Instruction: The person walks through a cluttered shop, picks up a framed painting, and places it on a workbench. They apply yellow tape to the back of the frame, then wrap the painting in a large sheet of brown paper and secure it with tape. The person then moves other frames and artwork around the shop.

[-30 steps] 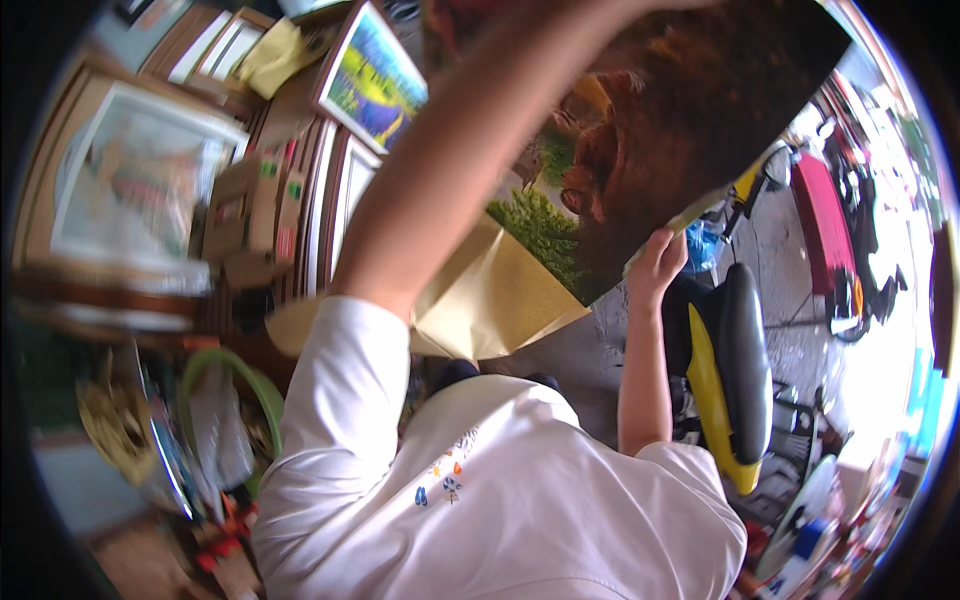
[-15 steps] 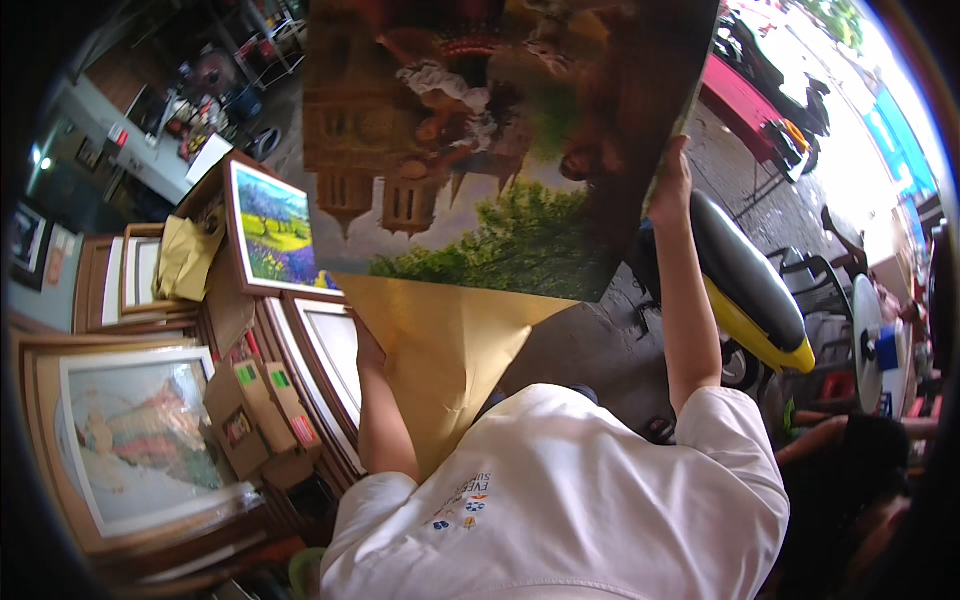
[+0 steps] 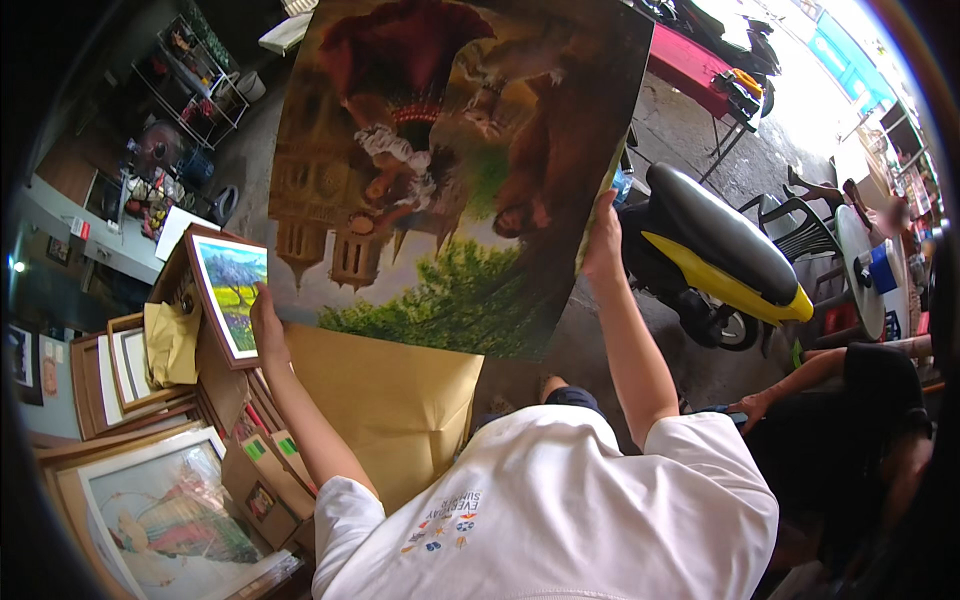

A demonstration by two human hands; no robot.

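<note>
A large unframed painting [image 3: 470,200] is held up in front of me, upside down from my side, with dancers, a towered building and green trees on it. My left hand [image 3: 268,328] is closed at its lower left edge, fingers mostly hidden behind. My right hand [image 3: 603,240] grips the right edge, thumb on the near side. Below the painting hangs a sheet of brown paper [image 3: 380,410], its upper part hidden behind the picture. Just beyond my left hand stands a small framed landscape [image 3: 228,295] with a tree and a yellow-green field.
Framed pictures [image 3: 180,510] and cardboard pieces [image 3: 262,490] lean at the left. A motorbike [image 3: 715,235] with a black seat and yellow side stands at the right. A person in black [image 3: 840,450] sits near right, by a round table [image 3: 862,270] and chairs [image 3: 800,225].
The painting has shifted left and lower in view, showing more of its dancers. My left hand has come up to its left edge. The brown paper shows wider, and the person's arm at right is extended.
</note>
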